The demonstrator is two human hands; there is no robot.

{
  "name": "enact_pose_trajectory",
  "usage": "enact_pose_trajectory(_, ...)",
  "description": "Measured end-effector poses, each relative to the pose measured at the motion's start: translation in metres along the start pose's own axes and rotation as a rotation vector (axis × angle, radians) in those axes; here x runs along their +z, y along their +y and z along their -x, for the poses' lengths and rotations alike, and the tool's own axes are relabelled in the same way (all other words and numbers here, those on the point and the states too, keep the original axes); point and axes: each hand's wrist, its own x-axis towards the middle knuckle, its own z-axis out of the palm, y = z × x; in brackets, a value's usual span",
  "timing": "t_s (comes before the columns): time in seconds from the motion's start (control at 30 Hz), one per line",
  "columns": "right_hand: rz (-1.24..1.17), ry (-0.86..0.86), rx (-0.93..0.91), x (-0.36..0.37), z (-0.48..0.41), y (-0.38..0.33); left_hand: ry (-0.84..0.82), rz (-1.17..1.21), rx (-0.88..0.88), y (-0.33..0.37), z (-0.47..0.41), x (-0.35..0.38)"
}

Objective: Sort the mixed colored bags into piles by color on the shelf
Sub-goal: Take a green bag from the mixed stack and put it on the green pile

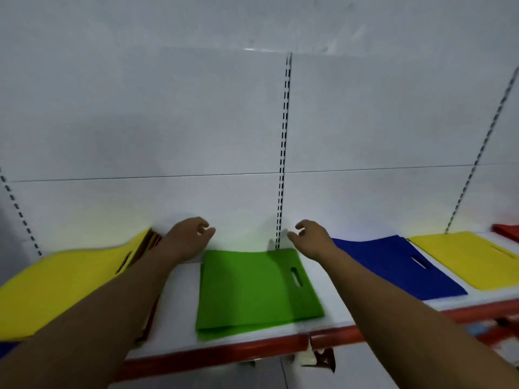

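1. Shelf (182, 321): white deck with a red front lip, against a pale back panel (140, 122). A slotted upright (283, 153) runs down the panel behind the centre.
2. Mixed stack (70, 287): at the left end of the shelf, with a yellow bag on top. Red and green edges show along its right side. The left forearm crosses over it.
3. Green bag (252, 290): lies flat at the centre of the shelf, handle slot toward the right. A second green edge shows under its front, so there is probably more than one layer.
4. Blue bag (393, 265): flat, right of the green bag, with bare shelf between them.
5. Yellow bag (471, 259): flat, just right of the blue bag, the two nearly meeting at the back corner.
6. Red bag (508, 231): only a corner shows at the far right edge, behind the yellow bag.
7. Left hand (191, 237): raised near the back panel, between the mixed stack and the green bag. Fingers loosely curled, holding nothing.
8. Right hand (309, 234): raised beyond the green bag's back right corner, near the upright. Fingers loosely curled, holding nothing.
9. Neither hand touches a bag. The view is motion-blurred, so finer finger detail is unclear.
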Motion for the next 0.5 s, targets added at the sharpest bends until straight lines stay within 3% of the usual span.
enact_pose_trajectory(0.1,-0.022,0.049,-0.112,-0.011,0.000,-0.050,0.035,-0.026,0.121,0.007,-0.001,-0.054)
enact_pose_trajectory(0.23,-0.017,0.082,-0.203,0.000,0.004,-0.107,0.105,-0.050,0.117,-0.028,0.016,-0.113)
enact_pose_trajectory(0.5,0.022,-0.023,-0.368,0.099,0.032,-0.223,0.216,-0.135,-0.183,-0.176,0.097,-0.198)
